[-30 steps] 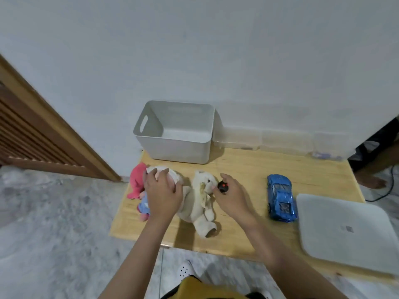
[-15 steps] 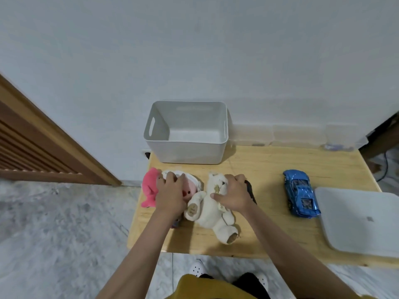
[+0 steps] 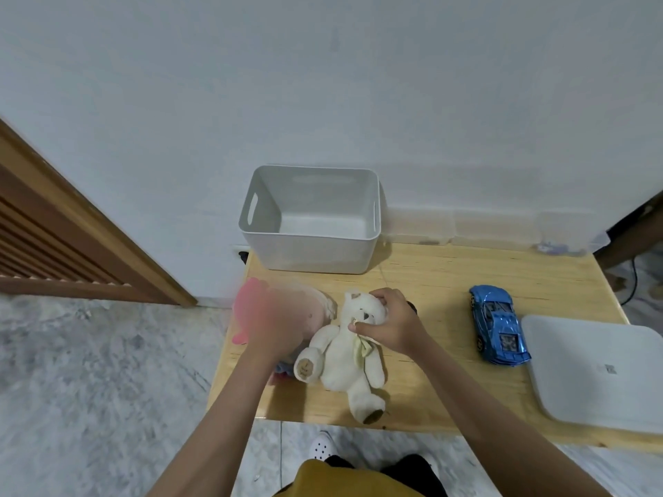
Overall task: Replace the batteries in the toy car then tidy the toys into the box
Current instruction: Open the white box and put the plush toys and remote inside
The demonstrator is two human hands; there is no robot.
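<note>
A white teddy bear (image 3: 344,356) lies on its back on the wooden table (image 3: 441,299). My right hand (image 3: 389,322) grips its head and neck. My left hand (image 3: 276,324), blurred by motion, is closed on a pink and white doll (image 3: 251,310) at the table's left edge. An empty grey box (image 3: 308,251) with cut-out handles stands at the back of the table. A blue toy car (image 3: 497,330) sits to the right, apart from both hands. A small dark object (image 3: 412,308) peeks out behind my right hand.
A flat white device (image 3: 595,371) lies at the table's right front corner, next to the car. A wooden slatted door (image 3: 53,238) stands at left. Marble floor surrounds the table; a wall socket (image 3: 242,253) sits behind the box.
My right hand moved from the small dark object onto the teddy bear's head. My left hand stayed on the pink doll and is now in blurred motion. The camera view shifted left.
</note>
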